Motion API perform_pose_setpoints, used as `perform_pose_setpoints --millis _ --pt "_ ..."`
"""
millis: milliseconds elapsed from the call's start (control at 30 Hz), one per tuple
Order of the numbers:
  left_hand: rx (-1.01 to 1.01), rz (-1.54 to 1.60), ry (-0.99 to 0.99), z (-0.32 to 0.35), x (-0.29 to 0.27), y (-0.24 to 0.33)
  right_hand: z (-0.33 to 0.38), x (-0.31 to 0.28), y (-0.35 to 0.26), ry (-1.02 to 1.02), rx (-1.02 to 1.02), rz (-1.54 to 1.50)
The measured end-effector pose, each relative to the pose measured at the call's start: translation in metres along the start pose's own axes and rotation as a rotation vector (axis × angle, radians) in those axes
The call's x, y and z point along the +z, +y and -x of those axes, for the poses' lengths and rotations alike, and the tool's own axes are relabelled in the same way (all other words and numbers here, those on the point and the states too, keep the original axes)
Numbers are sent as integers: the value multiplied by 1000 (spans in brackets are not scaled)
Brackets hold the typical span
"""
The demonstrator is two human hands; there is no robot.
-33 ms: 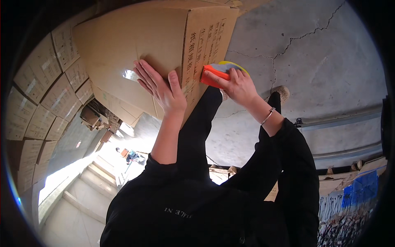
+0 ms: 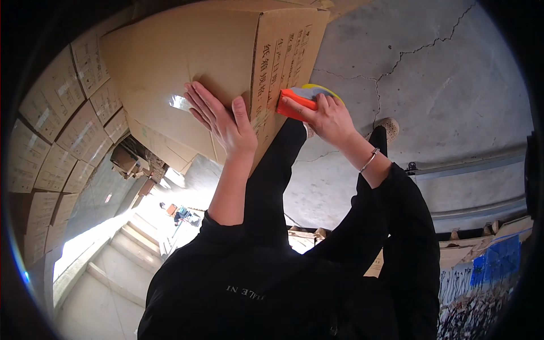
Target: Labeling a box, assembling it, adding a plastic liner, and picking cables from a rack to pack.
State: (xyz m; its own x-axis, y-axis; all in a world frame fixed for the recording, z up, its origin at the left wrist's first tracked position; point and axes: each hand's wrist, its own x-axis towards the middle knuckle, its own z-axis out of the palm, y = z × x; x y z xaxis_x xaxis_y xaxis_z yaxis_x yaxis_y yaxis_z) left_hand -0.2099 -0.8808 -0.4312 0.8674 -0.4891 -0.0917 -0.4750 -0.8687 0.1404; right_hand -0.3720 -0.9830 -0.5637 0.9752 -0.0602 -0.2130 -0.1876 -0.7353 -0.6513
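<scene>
— At the upper middle of the head view, what is the person working on?

— A large brown cardboard box (image 2: 187, 62) with printed text down one side panel. It fills the top of the frame, its corner edge running down between the two hands.

— And the left hand?

— The left hand (image 2: 224, 122) lies flat on the broad face of the box, fingers (image 2: 198, 99) stretched out and spread, released rather than gripping anything. A shiny strip of clear tape (image 2: 178, 102) sits on the box just beside the fingertips.

— What about the right hand?

— The right hand (image 2: 328, 119) is clenched around a tape dispenser (image 2: 297, 101) with an orange body and a yellow and grey part behind it. The orange end presses against the printed side panel of the box, close to the corner edge. A thin bracelet (image 2: 368, 160) circles that wrist.

— What lies around them?

— Stacks of other cardboard cartons (image 2: 56, 124) curve along the left rim of the picture. Behind the right hand spreads a grey concrete floor (image 2: 442, 90) with a long crack across it. The person wears black sleeves and black trousers, and a light-coloured shoe (image 2: 389, 127) shows just beyond the right wrist. At the lower right is a patch of blue material (image 2: 498, 260), too small to identify.
</scene>
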Motion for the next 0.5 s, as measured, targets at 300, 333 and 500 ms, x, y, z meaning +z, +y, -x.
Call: perform_pose_setpoints --millis 300,333,500 --pt "-1 6 8 -1 0 0 -1 -14 -5 -68 24 39" --pt "0 3 6 0 0 -2 -2 -9 -1 -51 0 31" --pt "6 8 15 0 -1 -1 -6 6 21 37 -110 16"
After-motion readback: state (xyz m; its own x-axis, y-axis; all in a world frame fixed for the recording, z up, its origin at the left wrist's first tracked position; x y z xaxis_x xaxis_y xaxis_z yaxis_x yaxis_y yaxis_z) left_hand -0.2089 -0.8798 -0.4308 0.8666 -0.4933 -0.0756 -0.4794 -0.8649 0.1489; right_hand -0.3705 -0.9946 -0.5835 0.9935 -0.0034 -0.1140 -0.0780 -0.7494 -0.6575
